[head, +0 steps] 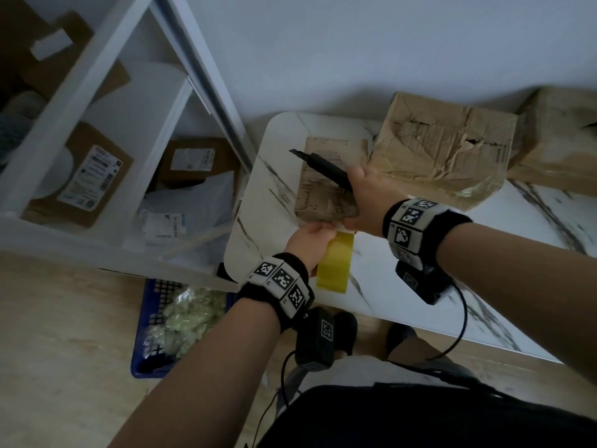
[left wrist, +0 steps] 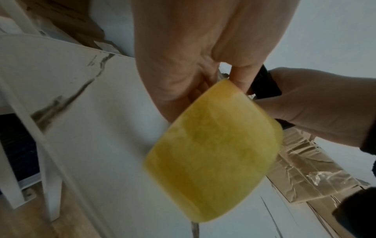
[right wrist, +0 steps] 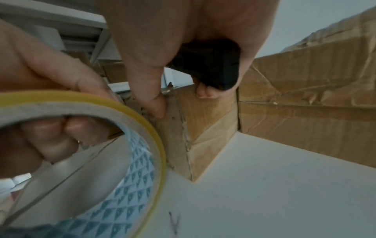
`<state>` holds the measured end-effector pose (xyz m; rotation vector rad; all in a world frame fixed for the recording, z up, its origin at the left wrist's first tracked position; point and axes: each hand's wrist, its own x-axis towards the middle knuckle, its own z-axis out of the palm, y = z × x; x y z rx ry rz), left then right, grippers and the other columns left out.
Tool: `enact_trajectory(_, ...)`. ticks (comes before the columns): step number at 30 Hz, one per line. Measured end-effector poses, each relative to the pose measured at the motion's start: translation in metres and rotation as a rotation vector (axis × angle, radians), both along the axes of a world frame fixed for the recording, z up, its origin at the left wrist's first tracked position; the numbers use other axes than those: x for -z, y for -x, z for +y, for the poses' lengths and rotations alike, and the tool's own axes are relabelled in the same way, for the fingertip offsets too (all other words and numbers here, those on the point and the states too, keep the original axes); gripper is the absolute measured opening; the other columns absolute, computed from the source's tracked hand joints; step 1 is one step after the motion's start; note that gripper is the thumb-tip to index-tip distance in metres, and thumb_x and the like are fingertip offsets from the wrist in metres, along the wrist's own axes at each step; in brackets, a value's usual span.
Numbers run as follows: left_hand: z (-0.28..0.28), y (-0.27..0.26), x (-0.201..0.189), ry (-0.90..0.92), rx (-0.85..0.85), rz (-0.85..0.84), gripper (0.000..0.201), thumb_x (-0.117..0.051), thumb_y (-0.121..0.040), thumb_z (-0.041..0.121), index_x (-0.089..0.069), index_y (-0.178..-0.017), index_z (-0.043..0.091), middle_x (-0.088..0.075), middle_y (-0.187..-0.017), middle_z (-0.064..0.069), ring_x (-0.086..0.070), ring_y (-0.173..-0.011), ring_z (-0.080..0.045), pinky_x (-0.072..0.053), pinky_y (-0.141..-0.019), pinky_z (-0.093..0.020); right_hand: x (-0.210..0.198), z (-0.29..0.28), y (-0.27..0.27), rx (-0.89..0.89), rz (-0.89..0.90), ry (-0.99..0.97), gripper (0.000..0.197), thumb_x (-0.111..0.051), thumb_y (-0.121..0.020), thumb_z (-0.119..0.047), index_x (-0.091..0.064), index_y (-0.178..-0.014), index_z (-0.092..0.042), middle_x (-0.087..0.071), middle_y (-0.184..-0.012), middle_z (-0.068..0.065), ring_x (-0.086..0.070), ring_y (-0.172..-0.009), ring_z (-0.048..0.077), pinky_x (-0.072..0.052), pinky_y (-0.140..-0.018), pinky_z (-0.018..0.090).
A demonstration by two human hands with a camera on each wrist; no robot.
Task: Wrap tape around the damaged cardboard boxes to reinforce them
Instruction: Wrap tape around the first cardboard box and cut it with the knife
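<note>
**Head view: tape roll at the small box's near edge**

Your left hand (head: 308,242) grips the yellow tape roll (head: 334,263), fingers curled through its core, just beside the small flat box (head: 326,185) on the marble table (head: 403,279). Your right hand (head: 365,202) is wrapped around a black knife (head: 323,168), thumb pressed on the box's near edge. A bigger crumpled box (head: 442,150) sits just behind, touching the small one.
</note>
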<state>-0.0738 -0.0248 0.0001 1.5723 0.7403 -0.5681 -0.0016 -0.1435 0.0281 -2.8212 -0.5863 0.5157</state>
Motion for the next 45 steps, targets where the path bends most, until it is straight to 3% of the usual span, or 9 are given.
enact_trajectory(3,0.002,-0.001,0.006,0.023,-0.012,0.020,0.018,-0.051,-0.092,0.021,-0.060,-0.078,0.027,-0.061,-0.099,-0.014,-0.060,-0.101,-0.034,-0.050,-0.094,-0.050,-0.008,0.000,-0.003,0.026,0.071,-0.065,0.068,-0.071,-0.077,-0.045,-0.040,-0.128,-0.011,-0.051,-0.115,0.008,-0.053,-0.101,0.025,-0.043,-0.077,0.032)
enact_trajectory(8,0.001,0.000,0.008,0.028,-0.028,-0.009,0.021,-0.050,-0.093,0.017,-0.058,-0.075,0.023,-0.061,-0.097,-0.014,-0.060,-0.103,-0.037,-0.048,-0.095,-0.053,-0.025,-0.016,0.001,0.032,0.048,-0.118,0.028,-0.048,-0.094,-0.039,-0.055,-0.111,-0.017,-0.060,-0.092,0.003,-0.058,-0.081,0.023,-0.045,-0.067,0.030)
enact_trajectory(13,0.000,0.000,0.013,0.045,-0.065,-0.014,0.020,-0.052,-0.093,0.017,-0.059,-0.075,0.021,-0.061,-0.090,-0.012,-0.061,-0.100,-0.034,-0.048,-0.095,-0.052,-0.040,-0.028,0.012,-0.080,0.016,0.123,0.029,-0.044,-0.093,-0.043,-0.060,-0.104,-0.021,-0.058,-0.083,-0.001,-0.056,-0.075,0.021,-0.043,-0.061,0.027)
enact_trajectory(19,-0.001,0.000,0.014,0.030,-0.084,0.004,0.014,-0.051,-0.091,0.024,-0.057,-0.078,0.021,-0.063,-0.108,-0.021,-0.060,-0.105,-0.038,-0.049,-0.092,-0.055,-0.056,-0.031,0.024,-0.111,-0.042,0.330,0.023,-0.041,-0.093,-0.037,-0.058,-0.092,-0.021,-0.050,-0.069,-0.005,-0.047,-0.057,0.014,-0.037,-0.049,0.023)
enact_trajectory(22,-0.002,0.001,0.015,0.029,-0.092,0.000,0.012,-0.051,-0.088,0.024,-0.058,-0.079,0.020,-0.061,-0.100,-0.020,-0.060,-0.105,-0.040,-0.048,-0.092,-0.058,-0.058,-0.029,0.028,-0.125,-0.052,0.382,0.019,-0.041,-0.093,-0.032,-0.053,-0.085,-0.020,-0.049,-0.069,-0.004,-0.045,-0.056,0.012,-0.033,-0.047,0.022)
enact_trajectory(30,-0.003,0.004,0.013,-0.028,-0.061,0.001,0.010,-0.052,-0.086,0.028,-0.060,-0.080,0.030,-0.062,-0.111,-0.018,-0.059,-0.105,-0.037,-0.050,-0.091,-0.055,-0.057,-0.022,0.034,-0.153,-0.051,0.461,0.018,-0.043,-0.093,-0.026,-0.059,-0.096,-0.018,-0.047,-0.070,-0.003,-0.044,-0.054,0.012,-0.029,-0.044,0.022)
enact_trajectory(36,-0.002,0.001,0.020,-0.044,-0.022,0.005,0.023,-0.050,-0.063,0.040,-0.062,-0.079,0.029,-0.064,-0.113,-0.017,-0.059,-0.109,-0.037,-0.047,-0.096,-0.053,-0.058,-0.017,0.039,-0.154,-0.047,0.492,0.018,-0.046,-0.094,-0.025,-0.061,-0.099,-0.018,-0.046,-0.069,-0.003,-0.043,-0.054,0.013,-0.030,-0.042,0.023)
enact_trajectory(41,-0.004,0.002,0.012,-0.103,-0.037,-0.037,0.030,-0.054,-0.089,0.027,-0.061,-0.115,0.013,-0.060,-0.123,-0.017,-0.058,-0.114,-0.036,-0.048,-0.097,-0.049,-0.059,-0.014,0.042,-0.165,-0.054,0.499,0.018,-0.047,-0.094,-0.023,-0.062,-0.101,-0.017,-0.044,-0.069,-0.003,-0.041,-0.053,0.013,-0.029,-0.042,0.023)
enact_trajectory(45,-0.003,0.003,0.015,-0.147,-0.025,-0.051,0.030,-0.052,-0.093,0.021,-0.059,-0.117,0.006,-0.061,-0.121,-0.020,-0.059,-0.112,-0.038,-0.049,-0.094,-0.050,-0.064,-0.015,0.045,-0.176,-0.063,0.506,0.018,-0.047,-0.094,-0.023,-0.062,-0.101,-0.017,-0.045,-0.068,-0.003,-0.040,-0.053,0.013,-0.029,-0.042,0.023)
